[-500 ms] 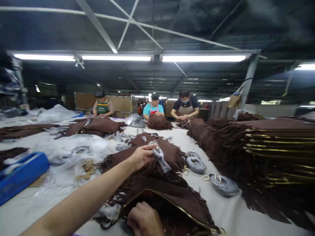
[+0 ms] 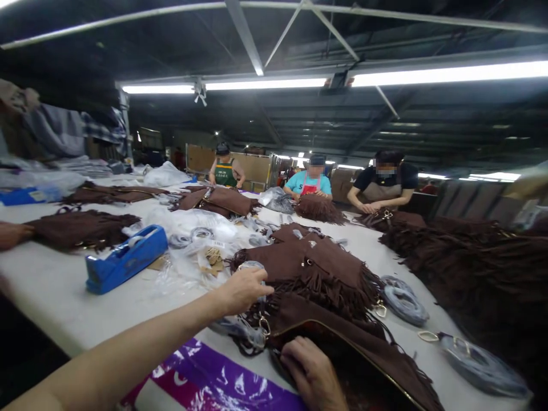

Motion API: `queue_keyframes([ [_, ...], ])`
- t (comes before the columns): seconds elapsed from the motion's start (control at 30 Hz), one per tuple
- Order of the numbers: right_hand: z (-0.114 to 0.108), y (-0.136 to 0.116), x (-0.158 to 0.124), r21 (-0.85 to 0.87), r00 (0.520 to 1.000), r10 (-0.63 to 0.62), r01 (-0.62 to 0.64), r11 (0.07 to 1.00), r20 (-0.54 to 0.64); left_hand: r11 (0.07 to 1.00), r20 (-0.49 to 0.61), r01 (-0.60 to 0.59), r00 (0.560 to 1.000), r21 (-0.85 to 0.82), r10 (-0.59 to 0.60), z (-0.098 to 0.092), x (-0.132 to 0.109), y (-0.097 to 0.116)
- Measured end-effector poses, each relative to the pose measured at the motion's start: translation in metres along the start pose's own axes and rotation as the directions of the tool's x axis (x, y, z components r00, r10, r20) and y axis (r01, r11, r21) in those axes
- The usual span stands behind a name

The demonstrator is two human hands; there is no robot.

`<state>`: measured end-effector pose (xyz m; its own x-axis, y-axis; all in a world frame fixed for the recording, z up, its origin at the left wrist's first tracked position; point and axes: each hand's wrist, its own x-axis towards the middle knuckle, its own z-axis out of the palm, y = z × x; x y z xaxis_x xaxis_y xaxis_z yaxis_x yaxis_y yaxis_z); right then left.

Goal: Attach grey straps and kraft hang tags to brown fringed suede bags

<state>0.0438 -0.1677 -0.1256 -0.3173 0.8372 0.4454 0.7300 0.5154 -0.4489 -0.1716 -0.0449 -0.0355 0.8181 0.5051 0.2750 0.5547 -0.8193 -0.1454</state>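
Note:
Close in front of me lies a brown fringed bag (image 2: 363, 342), its gold-zipped mouth gaping wide. My right hand (image 2: 314, 368) is closed on the near edge of that mouth, fingers curled over it. My left hand (image 2: 246, 290) is raised above the bag's left end, pinching a small clear plastic-wrapped piece (image 2: 252, 265) that the fingers mostly hide. Below it, a gold clasp (image 2: 264, 326) and a plastic-wrapped strap lie beside the bag. Another fringed bag (image 2: 308, 260) rests just beyond.
Wrapped coiled straps (image 2: 405, 299) lie to the right, near a heap of brown fringed bags (image 2: 483, 268). On the left stand a blue tape dispenser (image 2: 128, 257) and loose plastic. A purple printed plastic sheet (image 2: 222, 379) lies in front. Three co-workers sit across the table; another person's hand (image 2: 15, 235) is at far left.
My view has turned left, bringing the whole tape dispenser and purple sheet into sight. My left hand has drawn back toward the open bag's left end; my right hand stays at its mouth.

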Motion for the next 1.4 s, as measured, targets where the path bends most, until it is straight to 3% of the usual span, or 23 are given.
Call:
queue_keyframes([
  [0.07, 0.0, 0.001, 0.0, 0.035, 1.0, -0.008, 0.009, 0.999, -0.023, 0.971, -0.01, -0.241, 0.971, 0.001, 0.241, 0.016, 0.009, -0.001],
  [0.13, -0.001, 0.002, 0.0, 0.093, 0.999, -0.005, 0.009, 0.996, -0.044, 0.942, -0.031, -0.334, 0.942, -0.028, 0.333, 0.033, 0.016, -0.009],
  [0.2, -0.004, 0.002, 0.001, 0.189, 0.997, 0.04, -0.028, 0.982, -0.06, 0.957, -0.053, -0.286, 0.958, -0.059, 0.283, 0.042, 0.024, -0.018],
  [0.3, -0.009, 0.001, 0.004, 0.386, 0.975, 0.201, -0.15, 0.91, -0.095, 0.993, -0.102, -0.042, 0.994, -0.113, 0.031, 0.03, 0.036, -0.021],
  [0.4, -0.014, -0.001, 0.008, 0.565, 0.919, 0.378, -0.257, 0.784, -0.107, 0.964, -0.183, 0.15, 0.964, -0.22, -0.192, 0.006, 0.045, -0.002],
  [0.47, -0.016, -0.002, 0.011, 0.649, 0.883, 0.456, -0.283, 0.706, -0.111, 0.947, -0.187, 0.187, 0.953, -0.263, -0.24, -0.003, 0.047, 0.02],
  [0.57, -0.019, -0.006, 0.013, 0.733, 0.833, 0.537, -0.28, 0.62, -0.136, 0.96, -0.101, 0.165, 0.976, -0.225, -0.192, 0.0, 0.044, 0.05],
  [0.67, -0.021, -0.009, 0.014, 0.788, 0.775, 0.617, -0.291, 0.542, -0.138, 0.973, -0.051, 0.142, 0.987, -0.182, -0.154, 0.01, 0.039, 0.068],
  [0.9, -0.018, -0.008, 0.015, 0.824, 0.74, 0.667, -0.321, 0.466, -0.088, 0.972, -0.07, 0.141, 0.985, -0.185, -0.156, 0.014, 0.035, 0.068],
  [1.13, -0.017, -0.01, 0.018, 0.868, 0.677, 0.719, -0.252, 0.428, -0.158, 0.984, -0.002, -0.039, 0.999, -0.174, 0.039, 0.019, 0.029, 0.07],
  [1.27, -0.018, -0.01, 0.019, 0.877, 0.668, 0.732, -0.264, 0.401, -0.134, 0.93, -0.032, -0.086, 0.996, -0.358, 0.08, 0.016, 0.023, 0.068],
  [1.4, -0.016, -0.007, 0.019, 0.873, 0.692, 0.704, -0.237, 0.427, -0.156, 0.759, -0.102, -0.074, 0.995, -0.646, 0.01, 0.013, 0.024, 0.074],
])
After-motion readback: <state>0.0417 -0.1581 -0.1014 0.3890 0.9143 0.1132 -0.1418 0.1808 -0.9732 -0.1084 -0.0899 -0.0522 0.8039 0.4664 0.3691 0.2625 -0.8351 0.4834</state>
